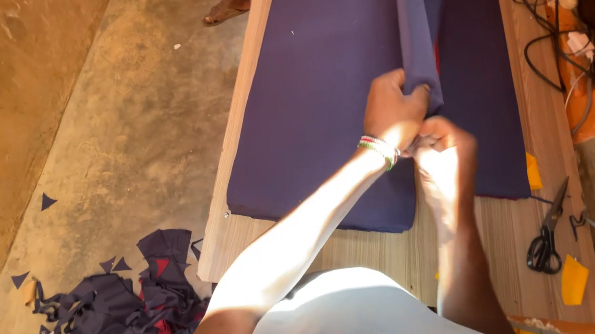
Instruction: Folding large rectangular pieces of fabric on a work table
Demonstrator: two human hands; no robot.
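Dark blue cloth (pixel 330 69) lies spread over a long wooden table (pixel 245 236). A raised fold of this cloth (pixel 414 19) runs up the middle. My left hand (pixel 391 106), with a beaded bracelet at the wrist, pinches the near end of that fold. My right hand (pixel 447 142) is closed just below it, its fingers against the same bunched cloth. A little red shows under the fold.
Black scissors (pixel 548 236) and yellow scraps (pixel 573 279) lie on the table's right side. Cables (pixel 549 23) run along the right wall ledge. A pile of dark blue and red offcuts (pixel 121 316) sits on the concrete floor at left. Another person's sandalled foot (pixel 225 10) stands at the top.
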